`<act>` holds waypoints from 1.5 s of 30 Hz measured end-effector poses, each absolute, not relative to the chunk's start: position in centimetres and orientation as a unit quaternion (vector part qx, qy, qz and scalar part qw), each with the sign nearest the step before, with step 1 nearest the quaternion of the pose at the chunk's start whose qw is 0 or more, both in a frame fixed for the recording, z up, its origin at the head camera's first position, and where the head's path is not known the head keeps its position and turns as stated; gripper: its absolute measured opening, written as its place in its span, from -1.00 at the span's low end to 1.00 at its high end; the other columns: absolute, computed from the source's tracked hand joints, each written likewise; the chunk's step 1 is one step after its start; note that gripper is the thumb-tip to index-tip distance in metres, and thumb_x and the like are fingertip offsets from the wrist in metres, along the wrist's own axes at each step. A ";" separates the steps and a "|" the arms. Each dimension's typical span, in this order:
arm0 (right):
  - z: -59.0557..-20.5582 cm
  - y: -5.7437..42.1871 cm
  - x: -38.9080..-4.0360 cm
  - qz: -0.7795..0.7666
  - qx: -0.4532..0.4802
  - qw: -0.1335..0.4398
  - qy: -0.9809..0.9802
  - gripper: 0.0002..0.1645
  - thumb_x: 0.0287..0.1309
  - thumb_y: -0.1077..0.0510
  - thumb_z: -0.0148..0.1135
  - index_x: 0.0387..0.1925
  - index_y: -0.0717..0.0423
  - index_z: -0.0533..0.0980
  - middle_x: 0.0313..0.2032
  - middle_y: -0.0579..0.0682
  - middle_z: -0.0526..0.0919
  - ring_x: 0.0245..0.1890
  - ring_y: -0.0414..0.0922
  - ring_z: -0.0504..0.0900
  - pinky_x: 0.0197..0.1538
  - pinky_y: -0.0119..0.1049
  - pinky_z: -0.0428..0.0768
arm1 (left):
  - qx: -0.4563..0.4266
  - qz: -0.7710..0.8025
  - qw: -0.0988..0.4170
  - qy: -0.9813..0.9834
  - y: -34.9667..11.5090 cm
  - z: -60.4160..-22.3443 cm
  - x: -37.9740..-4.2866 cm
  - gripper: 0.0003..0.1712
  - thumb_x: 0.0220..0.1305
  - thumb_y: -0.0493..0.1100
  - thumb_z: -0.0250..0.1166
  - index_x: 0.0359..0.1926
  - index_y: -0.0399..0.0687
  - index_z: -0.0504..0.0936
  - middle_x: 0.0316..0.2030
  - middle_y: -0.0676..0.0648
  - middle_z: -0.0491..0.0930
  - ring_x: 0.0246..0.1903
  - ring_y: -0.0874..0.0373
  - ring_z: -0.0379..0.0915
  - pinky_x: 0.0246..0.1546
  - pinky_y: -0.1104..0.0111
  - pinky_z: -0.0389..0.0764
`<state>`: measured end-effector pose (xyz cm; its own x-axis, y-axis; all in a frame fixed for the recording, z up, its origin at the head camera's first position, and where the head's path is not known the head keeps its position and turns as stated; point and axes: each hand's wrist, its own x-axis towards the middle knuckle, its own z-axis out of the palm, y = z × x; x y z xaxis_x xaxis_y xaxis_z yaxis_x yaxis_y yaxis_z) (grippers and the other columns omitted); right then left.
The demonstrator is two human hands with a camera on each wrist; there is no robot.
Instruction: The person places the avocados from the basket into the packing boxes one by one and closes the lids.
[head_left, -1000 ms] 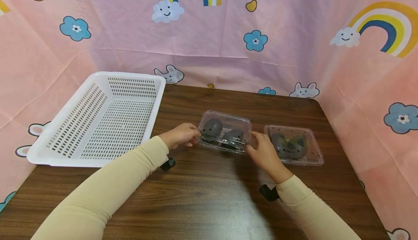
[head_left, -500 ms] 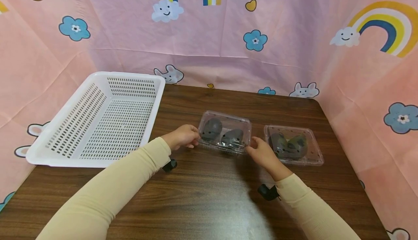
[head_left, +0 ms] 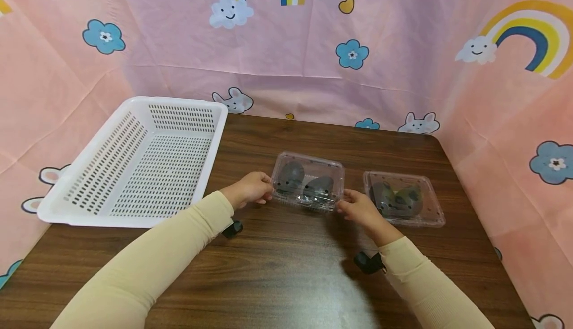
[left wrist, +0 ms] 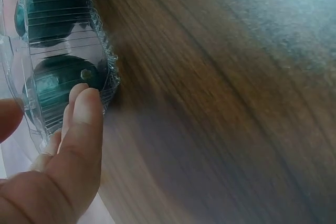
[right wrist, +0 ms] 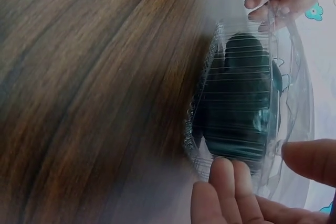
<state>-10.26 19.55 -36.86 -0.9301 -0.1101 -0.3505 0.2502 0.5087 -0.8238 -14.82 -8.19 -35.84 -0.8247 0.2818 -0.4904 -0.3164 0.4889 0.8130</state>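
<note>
A clear plastic clamshell box lies mid-table with two dark green, avocado-like fruits inside and its lid down. My left hand holds its left end, thumb at the rim and fingers against the ribbed side wall. At the near right corner, my right hand pinches the rim, its thumb above and the other fingertips low on the wall. A second clamshell box, with similar fruits showing green and yellowish patches, lies just right of my right hand.
To the left stands a large white perforated plastic basket with nothing in it. The dark wood table is bounded at the back and sides by pink printed cloth. Black wrist mounts jut beneath both forearms.
My right hand has slid down the box's right side to the near corner, its fingers drawing in at the rim. My left hand and the box have hardly moved.
</note>
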 end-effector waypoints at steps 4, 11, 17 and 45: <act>-36.9 19.6 -10.3 -0.510 0.041 0.187 0.838 -0.31 0.27 0.27 -0.04 0.36 0.50 0.09 0.11 0.41 0.48 -0.02 0.14 0.58 -0.05 -0.06 0.60 | -0.011 0.500 0.295 0.814 -8.4 -36.0 -14.6 -0.55 0.40 -0.32 0.03 0.24 -0.48 0.29 0.05 -0.34 0.48 -0.08 -0.03 0.50 -0.11 0.28 0.61; -37.0 19.5 -10.4 -0.527 0.039 0.186 0.828 -0.32 0.23 0.29 -0.03 0.34 0.51 0.13 0.06 0.41 0.50 -0.05 0.11 0.58 -0.04 -0.05 0.60 | -0.018 0.498 0.290 0.817 -8.6 -36.1 -14.0 -0.63 0.40 -0.32 0.05 0.15 -0.45 0.34 0.03 -0.33 0.50 -0.10 -0.01 0.51 -0.13 0.29 0.62; -37.0 19.4 -10.4 -0.531 0.029 0.189 0.825 -0.32 0.23 0.30 -0.03 0.33 0.53 0.13 0.06 0.42 0.48 -0.06 0.11 0.58 -0.03 -0.02 0.59 | -0.020 0.499 0.289 0.817 -8.8 -35.9 -13.5 -0.64 0.39 -0.33 0.04 0.13 -0.47 0.33 0.03 -0.35 0.49 -0.11 -0.02 0.52 -0.15 0.29 0.62; -37.2 18.5 -10.1 -0.558 0.016 0.206 0.804 -0.31 0.12 0.32 0.03 0.29 0.51 0.20 -0.18 0.21 0.63 -0.23 -0.14 0.61 -0.14 -0.20 0.59 | -0.028 0.497 0.273 0.823 -10.2 -36.0 -11.8 -0.69 0.35 -0.35 0.07 0.05 -0.47 0.37 -0.06 -0.33 0.56 -0.19 0.02 0.56 -0.18 0.28 0.64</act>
